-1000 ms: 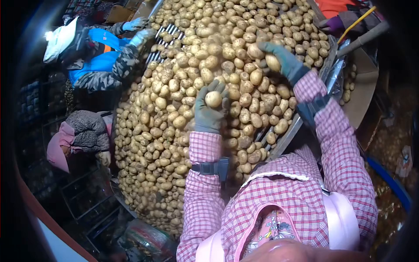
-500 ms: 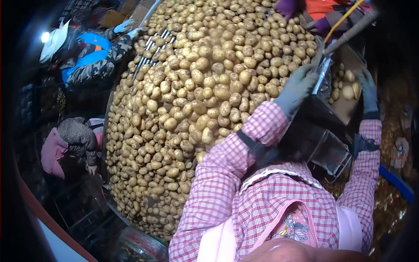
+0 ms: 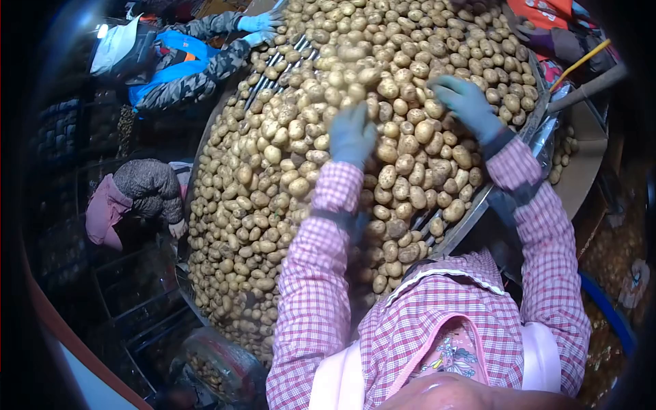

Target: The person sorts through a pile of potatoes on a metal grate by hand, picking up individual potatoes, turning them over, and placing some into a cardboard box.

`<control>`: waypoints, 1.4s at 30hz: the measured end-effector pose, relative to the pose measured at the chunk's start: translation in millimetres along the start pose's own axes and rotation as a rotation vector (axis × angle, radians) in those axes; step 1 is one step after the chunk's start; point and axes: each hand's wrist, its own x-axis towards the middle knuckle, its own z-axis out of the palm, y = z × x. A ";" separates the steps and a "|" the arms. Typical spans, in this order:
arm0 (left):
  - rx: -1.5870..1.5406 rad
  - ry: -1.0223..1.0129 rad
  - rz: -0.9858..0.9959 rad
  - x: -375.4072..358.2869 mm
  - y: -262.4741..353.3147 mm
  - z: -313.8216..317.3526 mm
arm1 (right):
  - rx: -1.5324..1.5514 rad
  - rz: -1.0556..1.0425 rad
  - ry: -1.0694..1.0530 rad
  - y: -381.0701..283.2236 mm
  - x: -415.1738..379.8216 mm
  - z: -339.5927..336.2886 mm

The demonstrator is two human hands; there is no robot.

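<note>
Both my hands wear blue-grey gloves and are over a broad heap of potatoes (image 3: 287, 147) on a metal-edged sorting table. My left hand (image 3: 352, 137) is at the middle of the heap, palm down, with fingers apart and slightly blurred. To its right, my right hand (image 3: 470, 109) reaches in from the table's edge, fingers stretched out to the left over the potatoes. Neither hand visibly grips a potato, though the surfaces under the palms are hidden. Between the hands lie several loose potatoes (image 3: 408, 143).
A cardboard box (image 3: 584, 147) with potatoes stands beyond the right rim (image 3: 471, 212), near a grey pole (image 3: 588, 90) and a yellow bar (image 3: 581, 65). Co-workers stand at the upper left (image 3: 184, 58), left (image 3: 147, 191) and upper right (image 3: 547, 24). Metal rollers (image 3: 280, 68) show among the potatoes.
Both my hands have moved left, from the table's edge and the cardboard box onto the potato heap. The view has shifted, and the upper-left co-worker's arms have moved.
</note>
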 end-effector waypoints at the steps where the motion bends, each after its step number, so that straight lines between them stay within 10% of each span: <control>1: 0.077 0.057 0.057 -8.7 9.9 -6.4 | -0.048 0.056 -0.046 -17.6 17.8 16.1; 3: 0.027 -0.165 -0.038 -21.8 31.0 -27.8 | -0.424 -0.196 -0.030 -13.5 56.5 51.8; 9: -0.283 -0.114 -0.206 -60.8 27.9 -56.3 | -1.032 -0.108 -0.331 3.7 90.9 117.0; 13: -0.508 -0.035 -0.410 -9.0 -7.1 -65.9 | -0.821 -0.004 -0.506 1.3 100.0 98.3; 15: -0.406 0.018 -0.368 28.6 -36.9 -48.1 | -0.165 0.175 -0.644 1.8 94.0 73.0; 17: -0.458 0.002 -0.473 72.8 -33.1 -46.1 | 0.432 0.562 -0.546 0.0 68.4 42.1; 21: -0.265 0.048 -0.320 154.9 -46.2 5.2 | 1.025 0.515 -0.267 15.0 11.1 8.7; 28: 0.121 -0.144 -0.369 214.1 -26.6 54.8 | 0.840 0.327 -0.250 31.5 -18.4 -12.5; 35: -1.255 -0.252 -0.755 119.3 78.1 -45.3 | 0.785 0.438 -0.218 -26.1 -21.0 8.2; 38: -0.728 -0.067 -0.191 40.3 110.6 -24.5 | 0.762 0.338 -0.268 -11.9 -39.7 26.8; 42: -0.642 -0.074 -0.044 -15.4 105.6 -30.0 | 0.851 0.415 -0.352 -10.9 -82.1 27.9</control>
